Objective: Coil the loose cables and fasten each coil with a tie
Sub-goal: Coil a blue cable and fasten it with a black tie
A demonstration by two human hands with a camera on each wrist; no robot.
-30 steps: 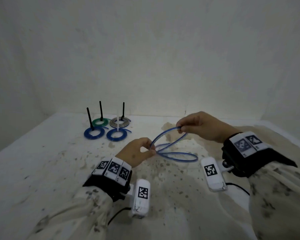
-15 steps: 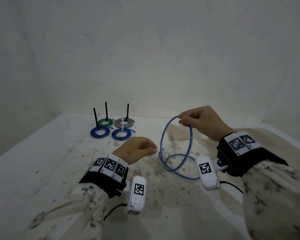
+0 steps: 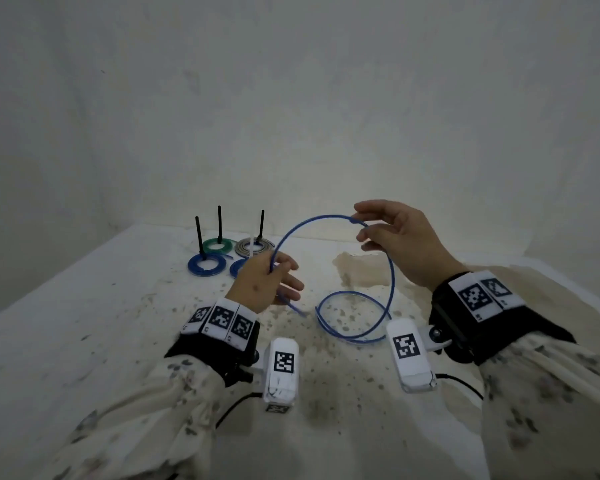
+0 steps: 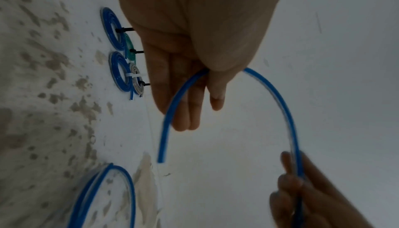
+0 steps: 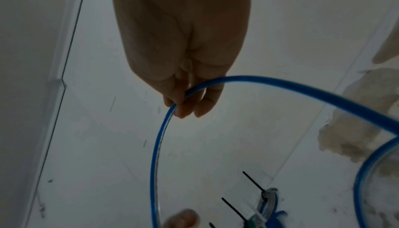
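A loose blue cable (image 3: 391, 271) arcs up between both hands above the stained white table (image 3: 84, 341). My left hand (image 3: 273, 269) pinches it near its free end (image 3: 296, 308), which sticks out below the fingers; the left wrist view shows the cable (image 4: 280, 98) running between thumb and fingers. My right hand (image 3: 359, 226) holds the top of the arc, its fingers (image 5: 183, 110) closed around the cable (image 5: 280, 84). From there the cable drops to two loose loops (image 3: 354, 336) lying on the table.
At the back left lie several tied coils: a blue coil (image 3: 207, 265), a green coil (image 3: 217, 244) and a grey coil (image 3: 253, 245), with black tie tails (image 3: 219, 223) standing upright. Another blue coil is half hidden behind my left hand. Walls close the table's far side.
My left hand, empty half a second ago, has risen and taken the cable near its free end. The right hand has lifted and the raised loop has widened toward the left.
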